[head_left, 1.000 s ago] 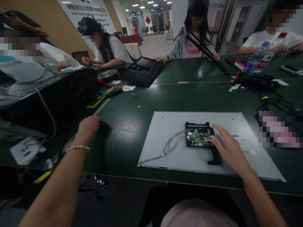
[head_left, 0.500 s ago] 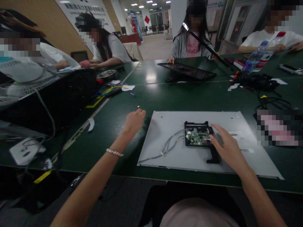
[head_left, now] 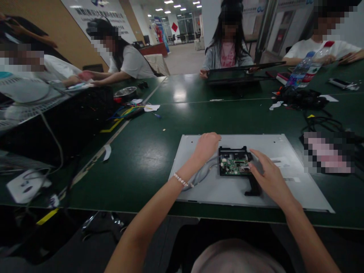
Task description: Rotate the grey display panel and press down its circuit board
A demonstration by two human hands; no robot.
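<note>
A grey metal panel (head_left: 273,195) lies flat near the table's front edge. On its middle rests a black frame (head_left: 252,185) around a green circuit board (head_left: 234,166), with grey cables (head_left: 203,175) running off to the left. My left hand (head_left: 208,144) is over the panel, just left of the frame's upper corner; its fingers are curled, and what they hold, if anything, is hidden. My right hand (head_left: 267,172) is at the frame's right side, thumb and fingers apart, near the board's right edge.
Black equipment (head_left: 85,113) and a white device (head_left: 27,185) stand at the left. Wires (head_left: 129,110) lie beyond. Black cables (head_left: 327,123) and two bottles (head_left: 303,70) are at the right. Across the green table (head_left: 136,151), a person holds a black panel (head_left: 227,76).
My left hand has moved right, from the bare table to over the panel beside the frame. My right hand stays by the frame. The person opposite has tilted the black panel.
</note>
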